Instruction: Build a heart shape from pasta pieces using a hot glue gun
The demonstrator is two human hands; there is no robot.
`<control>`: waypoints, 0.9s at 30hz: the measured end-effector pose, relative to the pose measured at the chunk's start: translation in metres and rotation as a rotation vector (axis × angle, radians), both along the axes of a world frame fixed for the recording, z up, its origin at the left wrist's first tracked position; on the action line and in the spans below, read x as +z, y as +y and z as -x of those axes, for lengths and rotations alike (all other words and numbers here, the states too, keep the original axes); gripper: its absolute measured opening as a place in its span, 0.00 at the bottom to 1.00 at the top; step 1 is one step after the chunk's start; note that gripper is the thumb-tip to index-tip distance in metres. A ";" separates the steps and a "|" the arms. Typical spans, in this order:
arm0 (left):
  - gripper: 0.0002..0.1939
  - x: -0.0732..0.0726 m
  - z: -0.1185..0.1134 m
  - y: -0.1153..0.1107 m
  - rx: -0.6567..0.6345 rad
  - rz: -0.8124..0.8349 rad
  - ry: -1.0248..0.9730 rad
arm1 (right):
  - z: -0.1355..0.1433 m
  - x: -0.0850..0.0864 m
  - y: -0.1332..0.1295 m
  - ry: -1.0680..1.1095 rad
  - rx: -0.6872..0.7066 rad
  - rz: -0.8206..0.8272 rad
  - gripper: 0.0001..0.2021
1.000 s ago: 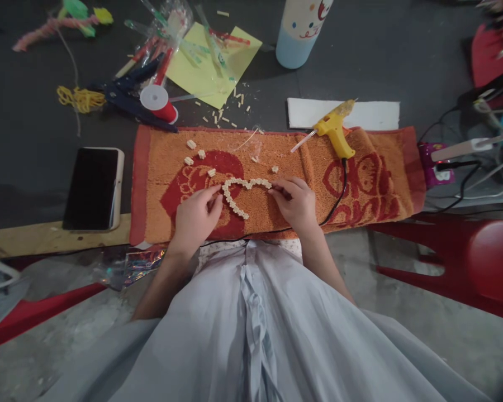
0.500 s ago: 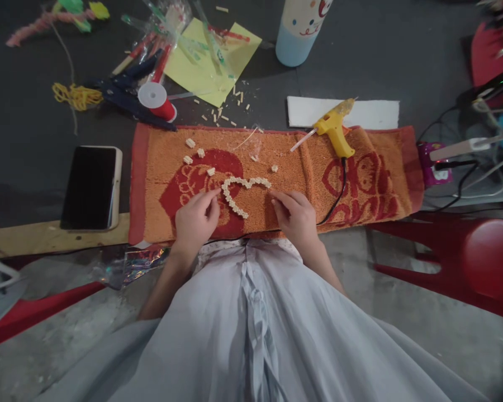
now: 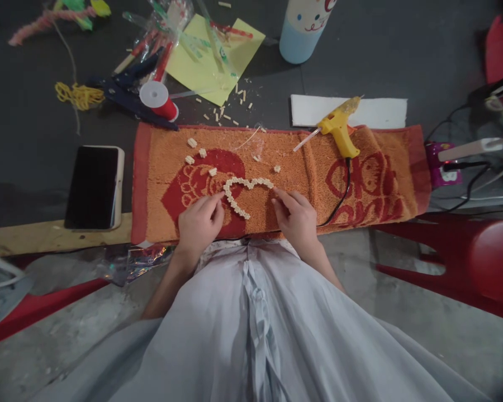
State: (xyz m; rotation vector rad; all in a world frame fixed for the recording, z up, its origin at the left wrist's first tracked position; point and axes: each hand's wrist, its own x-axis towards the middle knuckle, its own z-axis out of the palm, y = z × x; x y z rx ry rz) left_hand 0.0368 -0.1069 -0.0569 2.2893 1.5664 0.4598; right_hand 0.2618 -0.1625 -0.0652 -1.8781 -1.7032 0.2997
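Observation:
A partial heart outline made of small cream pieces point(image 3: 230, 202) lies on an orange and red towel point(image 3: 268, 156); its lower right side has a gap. My left hand point(image 3: 200, 222) rests at its left, index fingertip against or very close to the outline, thumb apart. On the other side, my right hand point(image 3: 297, 218) points its index finger at the outline's right end, seemingly touching it. Both hands hold nothing, their other fingers curled beneath. Several loose cream clusters, one of them a small cluster point(image 3: 277, 168), lie above the heart.
A yellow glue gun point(image 3: 339, 131) lies by a white strip point(image 3: 385, 113), its cord crossing the towel. Around the towel are a phone point(image 3: 93, 187), a red thread spool point(image 3: 161, 103), dark blue pliers point(image 3: 123, 92), yellow paper point(image 3: 188, 61), a bottle point(image 3: 302, 39) and a power strip point(image 3: 443, 164).
The view has shifted slightly. My right index finger has come up against the heart's right end, and my left hand has edged closer to its left side.

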 end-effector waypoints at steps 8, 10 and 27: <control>0.16 0.000 0.001 0.000 -0.011 -0.030 -0.005 | 0.001 0.002 -0.001 -0.033 0.014 -0.013 0.16; 0.16 0.000 0.001 0.000 -0.008 -0.030 -0.004 | 0.001 0.001 -0.001 -0.032 0.016 -0.003 0.16; 0.19 0.000 0.003 -0.001 -0.056 -0.046 -0.001 | -0.001 0.000 0.017 0.023 -0.059 -0.029 0.12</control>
